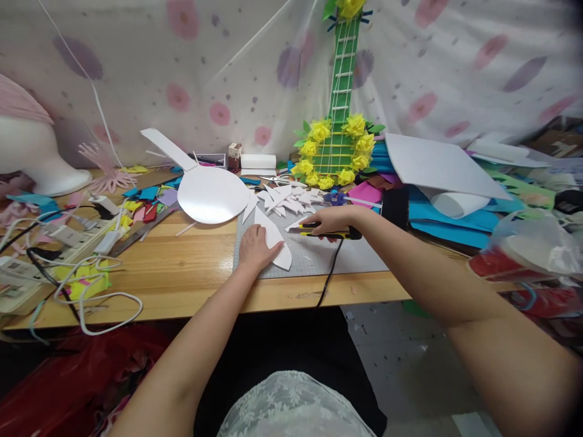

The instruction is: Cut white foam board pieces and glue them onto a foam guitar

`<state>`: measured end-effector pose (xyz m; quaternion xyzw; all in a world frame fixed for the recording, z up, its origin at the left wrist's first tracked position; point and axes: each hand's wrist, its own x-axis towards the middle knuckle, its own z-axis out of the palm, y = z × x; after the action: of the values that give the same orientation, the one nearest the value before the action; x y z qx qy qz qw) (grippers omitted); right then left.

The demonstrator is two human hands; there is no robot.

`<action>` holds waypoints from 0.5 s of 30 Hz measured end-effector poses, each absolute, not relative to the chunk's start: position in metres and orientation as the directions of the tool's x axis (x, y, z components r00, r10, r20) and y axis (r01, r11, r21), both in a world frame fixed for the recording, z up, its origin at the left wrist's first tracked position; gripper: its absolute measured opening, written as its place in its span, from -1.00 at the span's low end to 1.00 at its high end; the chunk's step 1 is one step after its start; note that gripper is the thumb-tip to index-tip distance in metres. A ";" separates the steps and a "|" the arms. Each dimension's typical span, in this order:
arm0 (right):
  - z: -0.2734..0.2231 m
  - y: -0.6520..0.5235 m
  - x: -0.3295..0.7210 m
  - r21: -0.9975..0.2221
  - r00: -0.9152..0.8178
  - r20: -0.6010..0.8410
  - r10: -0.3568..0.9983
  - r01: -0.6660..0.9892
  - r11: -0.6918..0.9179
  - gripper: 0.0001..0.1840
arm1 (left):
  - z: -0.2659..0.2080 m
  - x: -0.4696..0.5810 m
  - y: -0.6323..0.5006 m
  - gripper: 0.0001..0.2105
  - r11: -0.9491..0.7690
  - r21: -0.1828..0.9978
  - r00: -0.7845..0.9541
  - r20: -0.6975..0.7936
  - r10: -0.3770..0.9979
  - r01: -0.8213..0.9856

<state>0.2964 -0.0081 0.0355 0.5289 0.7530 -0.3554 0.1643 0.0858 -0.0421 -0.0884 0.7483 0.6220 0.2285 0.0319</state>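
Observation:
My left hand (257, 247) lies flat on a pointed white foam or card piece (274, 238), its thumb stretched along the lower part. Closed round a black and yellow utility knife (348, 233) is my right hand (331, 221), just right of that piece, with the knife's tip toward the left. Both hands are over a grey cutting mat (310, 258). Beyond them lies a pile of white pointed offcuts (291, 199). To the left is a white oval shape with a long strip (212, 195).
A green paper guitar with yellow flowers (337, 145) leans at the back. White sheets (441, 164) and blue sheets (446, 221) lie right. Power strips and cables (54, 261) crowd the left, near a white mannequin head (31, 152). A black cord (330, 276) crosses the table edge.

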 end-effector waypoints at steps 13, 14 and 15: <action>-0.002 0.015 0.259 -0.814 -0.199 -0.290 0.936 0.566 -0.132 -0.74 | -0.063 0.086 -0.040 -0.33 -0.248 0.522 0.052 0.362 0.931 0.816; -0.004 0.015 0.255 -0.870 -0.193 -0.305 0.932 0.455 -0.190 -0.74 | -0.059 0.081 -0.039 -0.31 -0.300 0.522 0.090 0.390 0.916 0.798; -0.007 0.017 0.250 -0.907 -0.209 -0.318 0.925 0.351 -0.233 -0.74 | -0.054 0.075 -0.038 -0.30 -0.349 0.524 0.127 0.413 0.902 0.777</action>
<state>0.2502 0.0165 -0.0068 0.5699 0.5595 -0.5400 -0.2655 0.0753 -0.0384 -0.0538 0.7452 0.5632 0.3454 0.0902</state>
